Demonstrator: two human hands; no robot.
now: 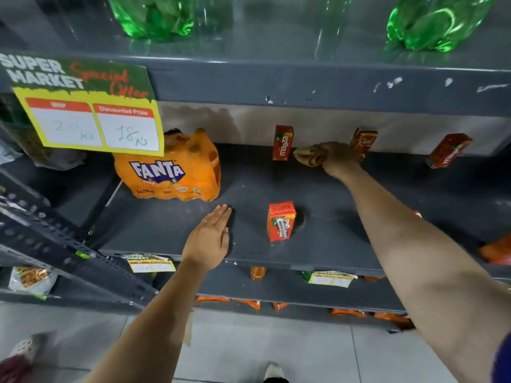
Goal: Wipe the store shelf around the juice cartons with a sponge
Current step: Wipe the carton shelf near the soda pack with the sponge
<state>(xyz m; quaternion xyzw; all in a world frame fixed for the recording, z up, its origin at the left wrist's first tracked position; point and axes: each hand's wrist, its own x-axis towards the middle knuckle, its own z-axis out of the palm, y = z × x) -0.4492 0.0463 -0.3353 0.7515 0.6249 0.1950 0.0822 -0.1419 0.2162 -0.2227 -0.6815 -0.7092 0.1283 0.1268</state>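
Dark grey metal, scuffed and dusty, makes up the shelf [318, 189] this person is cleaning. From the head view, the right hand [336, 157] reaches to the back of it, its fingers [318, 150] curled tight around a tan sponge [305, 157] that looks more like a bunched cloth and presses onto the shelf surface. Just left of those fingertips stands the Maaza carton [283, 143], almost touching the sponge; just behind the knuckles, partly hidden, stands the Real carton [364, 142]. Another red carton [449, 150] leans well off to the right.

The left hand [208, 239] lies flat near the front edge, palm down, fingers [221, 214] straight and pressed together, holding nothing. Right of its fingertips, a little apart, stands an orange-red juice carton [280, 221] alone, with a ring mark on the shelf beside it. Beyond the fingertips sits the Fanta multipack [171, 170].

The risk, I'd say, is at the back: the sponge sits squeezed between two narrow upright cartons, so a sideways stroke could tip the Maaza, and a pull-back could drag the forearm into the front carton. A price card [88, 117] hangs over the left.
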